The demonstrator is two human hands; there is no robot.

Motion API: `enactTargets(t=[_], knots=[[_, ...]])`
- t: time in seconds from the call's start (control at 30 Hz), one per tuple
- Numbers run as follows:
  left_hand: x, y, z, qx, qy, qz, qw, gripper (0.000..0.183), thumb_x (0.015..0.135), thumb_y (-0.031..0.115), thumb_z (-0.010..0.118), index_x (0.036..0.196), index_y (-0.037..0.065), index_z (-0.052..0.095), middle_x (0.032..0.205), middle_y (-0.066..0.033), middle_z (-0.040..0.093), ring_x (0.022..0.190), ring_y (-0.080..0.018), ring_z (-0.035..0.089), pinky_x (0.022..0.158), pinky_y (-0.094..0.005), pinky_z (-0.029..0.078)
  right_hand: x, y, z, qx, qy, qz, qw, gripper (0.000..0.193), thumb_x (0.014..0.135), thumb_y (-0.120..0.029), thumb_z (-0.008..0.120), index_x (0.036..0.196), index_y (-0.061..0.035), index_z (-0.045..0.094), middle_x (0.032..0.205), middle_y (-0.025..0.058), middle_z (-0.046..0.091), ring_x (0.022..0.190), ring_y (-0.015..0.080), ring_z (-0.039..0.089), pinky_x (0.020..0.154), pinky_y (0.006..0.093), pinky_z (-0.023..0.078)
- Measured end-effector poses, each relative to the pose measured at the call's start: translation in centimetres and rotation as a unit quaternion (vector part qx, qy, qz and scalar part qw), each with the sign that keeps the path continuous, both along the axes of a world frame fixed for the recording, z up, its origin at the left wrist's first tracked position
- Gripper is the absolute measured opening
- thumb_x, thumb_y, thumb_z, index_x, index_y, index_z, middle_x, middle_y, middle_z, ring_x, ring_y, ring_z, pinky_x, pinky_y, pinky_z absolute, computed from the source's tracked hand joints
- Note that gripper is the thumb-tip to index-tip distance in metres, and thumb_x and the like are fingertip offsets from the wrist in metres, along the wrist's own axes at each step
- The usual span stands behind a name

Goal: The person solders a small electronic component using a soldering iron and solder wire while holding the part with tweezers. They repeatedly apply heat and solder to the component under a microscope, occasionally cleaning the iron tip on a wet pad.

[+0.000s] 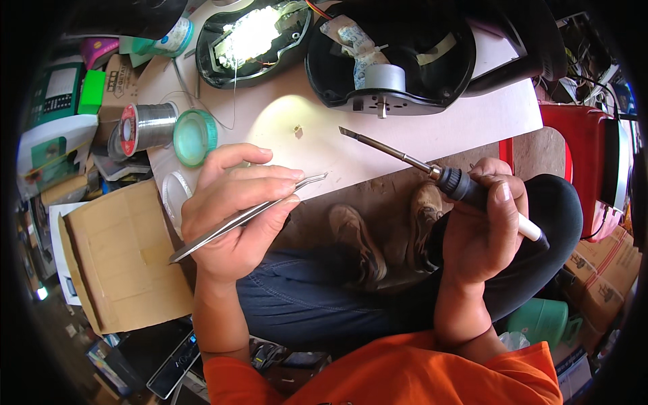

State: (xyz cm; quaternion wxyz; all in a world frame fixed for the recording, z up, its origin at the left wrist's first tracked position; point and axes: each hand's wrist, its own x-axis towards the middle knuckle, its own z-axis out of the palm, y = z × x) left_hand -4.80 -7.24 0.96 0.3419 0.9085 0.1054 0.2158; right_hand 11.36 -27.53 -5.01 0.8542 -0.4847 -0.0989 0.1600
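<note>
Between the thumb and fingers of my left hand is a pair of bent-tip metal tweezers, its tips at the table's near edge. My right hand grips a soldering iron by its dark handle. The iron's chisel-shaped tip points up and left over the table. A small brownish bit lies in a bright patch of light, apart from both tools. Behind it stand an open black housing with a lit circuit board and a larger black housing holding a silver motor.
Left on the white table are a solder spool, a green round container and a clear ring-shaped item. A cardboard piece lies beside the table. At right stands a red chair. Thin wires trail from the lit housing.
</note>
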Motion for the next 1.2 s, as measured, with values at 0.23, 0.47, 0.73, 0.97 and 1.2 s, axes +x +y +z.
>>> enactTargets(t=[0.23,0.47,0.73,0.97,1.2], knots=[[-0.02,0.08,-0.22,0.002,0.007,-0.001,1.000,0.021,0.078,0.001,0.077,0.097,0.004,0.068,0.093,-0.0136,0.076,0.098,-0.0319,0.063,0.095,-0.0462,0.046,-0.12,-0.19,0.11,-0.006,0.010,0.014,1.000,0.016,0.094,-0.015,0.060,0.094,0.0007,0.059,0.101,0.0168,0.057,0.087,0.0194,0.056,0.081,0.0323,0.047],[0.47,-0.07,-0.25,0.022,-0.005,0.008,1.000,0.019,0.077,0.002,0.079,0.093,0.005,0.069,0.090,-0.0110,0.076,0.091,-0.0297,0.066,0.090,-0.0422,0.051,-0.06,-0.24,-0.10,0.008,0.006,0.013,1.000,0.017,0.092,-0.016,0.061,0.094,0.0005,0.059,0.102,0.0180,0.058,0.089,0.0200,0.055,0.084,0.0327,0.045],[0.64,-0.12,-0.22,0.029,-0.009,0.012,0.999,0.020,0.076,0.001,0.079,0.093,0.006,0.070,0.090,-0.0097,0.076,0.089,-0.0298,0.067,0.086,-0.0402,0.053,-0.14,0.00,-0.15,0.012,-0.009,0.007,1.000,0.017,0.092,-0.016,0.061,0.094,0.0008,0.060,0.101,0.0183,0.059,0.089,0.0206,0.055,0.085,0.0336,0.045],[0.57,-0.10,-0.38,0.022,-0.012,0.016,1.000,0.020,0.076,0.002,0.079,0.093,0.006,0.070,0.091,-0.0096,0.076,0.090,-0.0303,0.067,0.087,-0.0397,0.053,-0.21,0.06,-0.10,0.010,-0.008,0.007,1.000,0.017,0.092,-0.016,0.061,0.094,0.0005,0.060,0.101,0.0183,0.059,0.089,0.0206,0.055,0.086,0.0337,0.045],[0.43,-0.03,-0.47,0.020,-0.013,0.022,0.999,0.018,0.077,0.002,0.078,0.093,0.005,0.070,0.090,-0.0101,0.076,0.091,-0.0311,0.067,0.087,-0.0398,0.053,-0.19,0.06,0.04,0.007,-0.008,0.012,1.000,0.017,0.092,-0.017,0.062,0.093,0.0003,0.060,0.101,0.0185,0.059,0.088,0.0207,0.055,0.085,0.0337,0.045]])
